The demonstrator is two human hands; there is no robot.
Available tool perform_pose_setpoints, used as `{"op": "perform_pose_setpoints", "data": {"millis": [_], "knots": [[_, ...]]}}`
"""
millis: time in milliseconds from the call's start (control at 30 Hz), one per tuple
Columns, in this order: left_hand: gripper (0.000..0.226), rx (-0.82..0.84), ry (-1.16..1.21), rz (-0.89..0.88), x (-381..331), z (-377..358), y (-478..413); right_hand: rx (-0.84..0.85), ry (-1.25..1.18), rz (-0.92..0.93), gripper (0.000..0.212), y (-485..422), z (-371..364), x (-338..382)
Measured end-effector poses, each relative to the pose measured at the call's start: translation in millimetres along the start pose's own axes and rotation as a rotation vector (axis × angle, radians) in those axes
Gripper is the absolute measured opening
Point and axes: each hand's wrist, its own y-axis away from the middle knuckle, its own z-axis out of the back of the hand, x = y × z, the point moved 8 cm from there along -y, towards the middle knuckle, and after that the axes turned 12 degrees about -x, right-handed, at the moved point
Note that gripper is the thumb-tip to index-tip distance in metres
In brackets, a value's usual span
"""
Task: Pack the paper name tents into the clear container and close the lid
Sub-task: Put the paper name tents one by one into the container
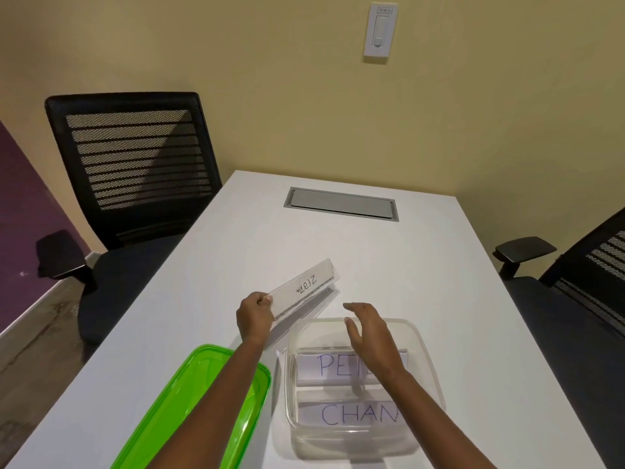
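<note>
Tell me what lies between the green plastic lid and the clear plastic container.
Head view: only a narrow strip of bare white table separates the green plastic lid from the clear plastic container; the left forearm crosses above it.

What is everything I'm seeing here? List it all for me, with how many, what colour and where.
Name tents in container: two, white with blue writing, lying flat inside the clear container.
Held name tents: a small stack, exact count unclear, white, pinched above the table just beyond the container.
Clear container: one, transparent, near edge of the table, open.
Lid: one, bright green, on the table left of the container.
Table: one, white.
Cable hatch: one, grey, far end of the table.
Office chairs: two, black, one each side.
Wall switch: one, white, yellow wall.
Left hand: gripping the stack.
Right hand: open, over the container.
</note>
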Motion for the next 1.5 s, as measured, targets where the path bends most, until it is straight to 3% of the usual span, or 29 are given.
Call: {"op": "perform_pose_setpoints", "data": {"millis": [167, 267, 400, 733, 933, 1300, 1500], "knots": [[0.023, 0.027, 0.149, 0.019, -22.5, 14.1, 4.0, -0.075, -0.052, -0.068, 0.034, -12.1, 36.6, -7.9], [0.036, 0.145, 0.264, 0.082, -34.5, 13.1, 18.2, -0.132, -0.127, -0.161, 0.041, -19.0, 64.6, -15.4], [0.038, 0.330, 0.254, 0.100, -49.5, 8.0, 46.3, -0.165, -0.201, -0.244, 0.048, -19.0, 96.3, -21.6], [0.031, 0.524, 0.289, 0.223, -56.3, 10.2, 106.6, -0.293, -0.360, -0.289, 0.008, 18.1, 151.8, -39.7], [0.040, 0.433, 0.291, 0.187, -60.5, 17.9, 121.5, -0.323, -0.382, -0.334, 0.005, 36.5, 161.3, -47.7], [0.037, 0.241, -0.110, -0.029, -36.2, 26.5, 140.4, -0.311, -0.230, -0.482, 0.009, 67.4, 135.6, -66.3], [0.035, 0.289, -0.332, -0.132, -30.4, 18.9, 154.0, -0.220, -0.086, -0.482, 0.023, 73.8, 117.2, -68.4]]}}
